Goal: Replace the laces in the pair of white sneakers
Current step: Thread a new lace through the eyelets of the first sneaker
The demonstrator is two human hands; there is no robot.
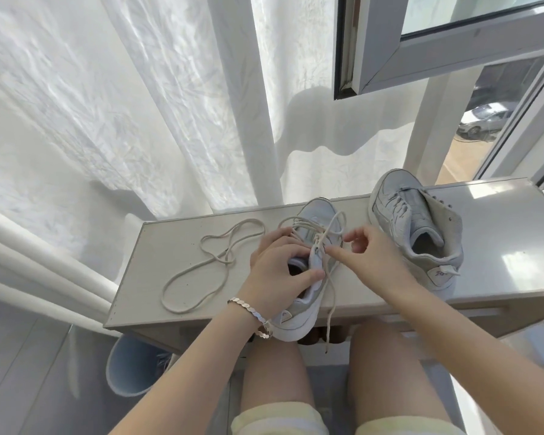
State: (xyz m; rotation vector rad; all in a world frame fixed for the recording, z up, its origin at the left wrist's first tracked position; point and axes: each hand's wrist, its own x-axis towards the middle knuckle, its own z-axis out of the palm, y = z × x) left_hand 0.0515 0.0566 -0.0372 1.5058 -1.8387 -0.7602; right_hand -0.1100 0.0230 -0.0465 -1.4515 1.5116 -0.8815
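on the desk (pixel 500 233), left hand (pixel 274 271) grips a sneaker (pixel 307 298), right hand (pixel 368 252) pinches its lace (pixel 330 287); far heel print (pixel 438 273) unreadable.

The near sneaker (pixel 311 298) lies at the middle of the front edge of the tabletop (pixel 170 240), its heel overhanging. The far sneaker (pixel 399 211) sits to its right by the back edge; a loose lace (pixel 220 258) lies to its left

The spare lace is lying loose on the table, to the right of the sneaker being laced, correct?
Not right: the head view shows the spare lace lying loose on the table to the left of the sneaker being laced, not the right.
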